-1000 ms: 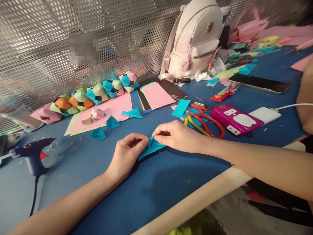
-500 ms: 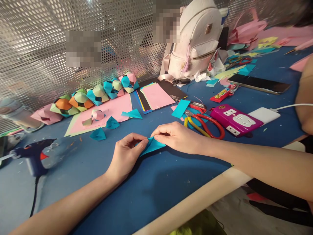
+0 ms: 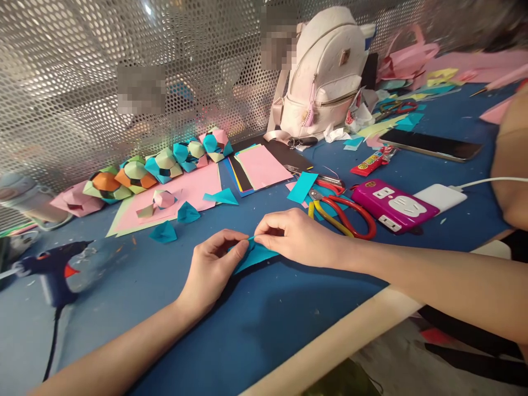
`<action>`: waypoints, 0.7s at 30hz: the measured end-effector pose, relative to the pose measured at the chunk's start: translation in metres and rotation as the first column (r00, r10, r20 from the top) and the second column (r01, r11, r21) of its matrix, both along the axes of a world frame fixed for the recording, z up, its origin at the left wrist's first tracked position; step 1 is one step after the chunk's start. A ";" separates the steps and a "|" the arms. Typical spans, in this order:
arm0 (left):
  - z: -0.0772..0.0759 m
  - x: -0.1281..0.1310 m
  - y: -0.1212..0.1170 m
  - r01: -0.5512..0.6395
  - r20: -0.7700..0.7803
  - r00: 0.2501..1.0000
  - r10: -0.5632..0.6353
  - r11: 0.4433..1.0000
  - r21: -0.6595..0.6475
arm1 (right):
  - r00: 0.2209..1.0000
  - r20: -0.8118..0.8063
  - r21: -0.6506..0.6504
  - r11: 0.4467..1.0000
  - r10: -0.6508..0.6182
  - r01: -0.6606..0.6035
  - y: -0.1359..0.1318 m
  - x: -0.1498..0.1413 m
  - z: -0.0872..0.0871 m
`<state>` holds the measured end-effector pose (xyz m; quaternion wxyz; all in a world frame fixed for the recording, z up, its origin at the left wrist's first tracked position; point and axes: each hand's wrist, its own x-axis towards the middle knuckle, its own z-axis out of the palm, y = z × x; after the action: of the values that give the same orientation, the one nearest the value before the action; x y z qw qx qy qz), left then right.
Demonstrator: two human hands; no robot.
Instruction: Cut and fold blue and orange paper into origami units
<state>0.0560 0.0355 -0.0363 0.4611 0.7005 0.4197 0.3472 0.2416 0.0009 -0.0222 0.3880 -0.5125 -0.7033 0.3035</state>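
A piece of blue folded paper [image 3: 254, 256] lies at the table's near middle, pinched along its top edge. My left hand [image 3: 215, 268] is closed on its left end, thumb against the forefinger. From the right, my right hand [image 3: 297, 237] pinches the same top edge, its fingertips close to my left thumb. Part of the paper is hidden under both hands. Beyond it lie small blue folded paper pieces [image 3: 188, 212], and a flat blue paper strip [image 3: 302, 187] rests by red-and-yellow-handled scissors [image 3: 350, 217].
A glue gun [image 3: 55, 272] stands at the left with its cord. Several folded paper balls [image 3: 135, 175] line the perforated metal screen [image 3: 198, 38]. A pink paper stack [image 3: 268, 166], purple power strip [image 3: 396, 206], phone [image 3: 431, 144] and white backpack [image 3: 330, 71] lie beyond. Another person's arm is at right.
My right fingertips have shifted slightly left along the paper's top edge, nearer my left thumb. Both hands still hold the paper. The view has moved a little.
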 end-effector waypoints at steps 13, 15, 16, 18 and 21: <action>0.000 0.000 0.001 0.014 0.035 0.999 -0.011 0.997 -0.080 | 0.999 0.008 0.178 0.983 0.047 -0.048 0.003 0.005 -0.008; 0.000 0.000 0.002 0.028 0.048 0.999 -0.025 0.997 -0.077 | 0.998 0.023 0.198 0.978 0.064 -0.067 0.003 0.005 -0.009; -0.001 0.000 0.002 0.034 0.048 0.998 -0.030 0.997 -0.074 | 0.997 0.033 0.196 0.978 0.068 -0.073 0.003 0.004 -0.009; -0.001 0.000 0.001 0.043 0.044 0.998 -0.040 0.997 -0.064 | 0.996 0.058 0.179 0.981 0.065 -0.074 0.003 0.003 -0.009; 0.001 0.002 0.000 0.053 0.031 0.998 -0.052 0.998 -0.035 | 0.995 0.087 0.177 0.982 0.053 -0.068 0.003 0.001 -0.010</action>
<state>0.0583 0.0359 -0.0356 0.4887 0.6976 0.4002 0.3381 0.2428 0.0040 -0.0323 0.3941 -0.4656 -0.7585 0.2294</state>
